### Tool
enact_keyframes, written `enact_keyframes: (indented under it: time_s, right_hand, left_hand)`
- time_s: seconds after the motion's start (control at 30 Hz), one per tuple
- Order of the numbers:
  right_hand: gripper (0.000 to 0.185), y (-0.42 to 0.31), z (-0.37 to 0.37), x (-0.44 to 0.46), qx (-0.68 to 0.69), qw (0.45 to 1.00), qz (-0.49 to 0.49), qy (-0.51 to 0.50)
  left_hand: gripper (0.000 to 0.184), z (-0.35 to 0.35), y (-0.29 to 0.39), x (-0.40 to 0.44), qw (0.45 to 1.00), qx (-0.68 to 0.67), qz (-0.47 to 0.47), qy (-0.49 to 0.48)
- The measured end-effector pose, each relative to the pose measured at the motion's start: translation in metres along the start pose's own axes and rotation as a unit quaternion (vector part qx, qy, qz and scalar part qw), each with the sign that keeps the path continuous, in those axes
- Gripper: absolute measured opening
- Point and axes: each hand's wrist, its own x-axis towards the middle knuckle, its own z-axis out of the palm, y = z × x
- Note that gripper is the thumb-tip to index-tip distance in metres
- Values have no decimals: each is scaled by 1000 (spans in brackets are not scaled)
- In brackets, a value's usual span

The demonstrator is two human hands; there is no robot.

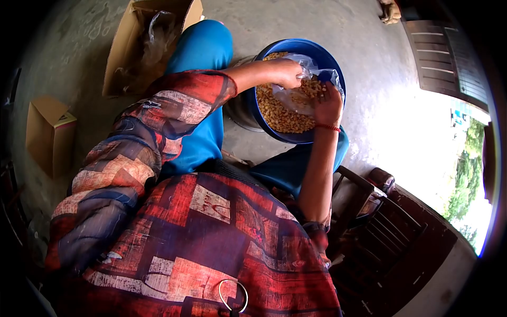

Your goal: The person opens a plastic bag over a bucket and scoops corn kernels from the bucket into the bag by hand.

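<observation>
A blue round tub (296, 138) holds many small golden-brown food pieces (282, 117), too small to name exactly. Over them lies a clear plastic bag (301, 100), partly filled with the same pieces. My left hand (285, 73) is closed, pinching the bag's edge near the tub's far side. At the right side of the tub, my right hand (328, 105) rests against the bag and the pieces, its fingers stretched forward and slightly apart. A dark blue patch shows between the hands; what it is I cannot make out.
An open cardboard box (119, 58) with clear plastic inside stands at the upper left, a smaller carton (50, 132) below it. A dark wooden chair-like piece (383, 222) is at the lower right. An animal's paw (390, 11) shows at the top right, near a slatted panel (433, 50).
</observation>
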Motion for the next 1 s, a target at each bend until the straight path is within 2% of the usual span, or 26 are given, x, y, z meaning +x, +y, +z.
enact_keyframes:
  time_s: [0.07, 0.1, 0.13, 0.2, 0.23, 0.3, 0.33, 0.4, 0.47, 0.5, 0.53, 0.6, 0.63, 0.67, 0.73, 0.8, 0.87, 0.97, 1.0]
  right_hand:
    - [41, -2, 4, -7, -40, 999, -30, 0]
    - [34, 6, -10, -2, -181, 971, -146, -59]
    - [34, 6, -17, 0, -181, 971, -145, -59]
    - [27, -6, -6, -23, -116, 982, -22, -145]
    - [24, -7, 11, -43, -130, 974, -16, -183]
    - [25, -2, 22, -59, -263, 932, 40, -246]
    - [24, 4, 21, -57, -311, 895, 63, -313]
    - [24, 22, 24, -56, -440, 826, 32, -351]
    - [25, 49, 13, -38, -616, 684, -136, -367]
    - [28, 57, 12, -40, -630, 667, -184, -353]
    - [28, 63, 9, -38, -630, 667, -184, -354]
    - [25, 69, 10, -39, -699, 558, -275, -353]
    - [23, 69, 9, -38, -710, 569, -221, -352]
    - [23, 67, 13, -41, -710, 569, -220, -352]
    - [24, 62, 17, -44, -738, 563, -73, -365]
    - [24, 63, 13, -44, -752, 552, -80, -351]
    - [24, 63, 15, -43, -763, 542, -87, -340]
    - [23, 54, 17, -42, -738, 571, -61, -354]
    - [23, 54, 15, -43, -711, 592, -92, -367]
  left_hand:
    - [24, 0, 0, -1, 1000, -7, 3, 17]
    - [24, 0, 0, -1, 1000, -7, 3, 17]
    - [24, 0, 0, 0, 1000, -3, 4, 18]
    - [24, 0, -1, 1, 1000, 0, 6, 18]
    - [25, 0, -2, 1, 1000, 12, 10, 25]
    - [25, -1, 1, -1, 999, 24, 15, 31]
    - [26, -1, 2, -2, 999, 17, 3, 32]
    - [27, -1, 3, -1, 999, 13, -7, 33]
    - [27, 0, 1, 0, 999, 34, -14, 27]
    - [27, -2, 2, -1, 999, 35, -15, 27]
    - [27, -4, 2, -2, 999, 23, -21, 10]
    - [27, -5, 0, -2, 1000, 10, -29, -7]
    - [26, -4, -1, -1, 1000, 12, -20, -1]
    - [26, -4, -2, -2, 1000, 13, -10, 4]
    - [26, -1, -1, -3, 1000, 4, -6, 20]
    - [26, -2, 0, -2, 999, -4, -5, 37]
    - [27, -5, 1, -1, 999, 35, -18, -1]
    - [27, -6, 1, -4, 1000, 8, -4, 3]
    - [27, -5, 0, -3, 1000, 7, -4, 3]
